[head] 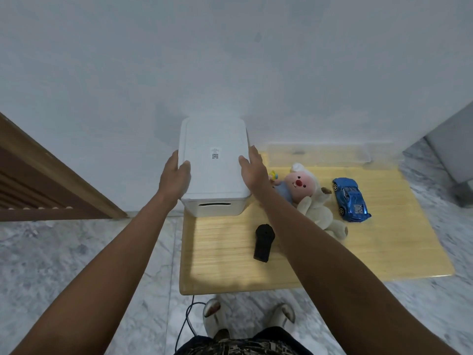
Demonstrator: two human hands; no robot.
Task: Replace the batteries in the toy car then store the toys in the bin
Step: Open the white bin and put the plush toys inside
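Toy car (pixel 351 200), blue, is seen on the pale wooden table (pixel 384 252), well to the right of the right hand (pixel 253 169) and apart from it; it is laid on its wheels with its long axis running from near the wall toward the person, slightly slanted, though which end is the front cannot be told. The table is set against a plain white wall (pixel 230 60); it is surrounded by grey marbled floor (pixel 64 265), and a brown wooden frame (pixel 51 175) is seen far to the left of the left hand (pixel 176 175). A white bin (pixel 215 167) with its lid on is held between the two hands at the table's far left corner; the left hand is pressed to its left edge with the thumb laid over the lid, and the right hand is wrapped over the right edge in the same way. A plush toy (pixel 307 198) with a pink face is laid just beside the right wrist, between the bin and the car; a black remote (pixel 263 242) is laid nearer the person, under the right forearm line, with its long axis pointed roughly toward the bin. White shoes (pixel 284 313) and a thin cable (pixel 186 321) are seen on the floor below the arms.
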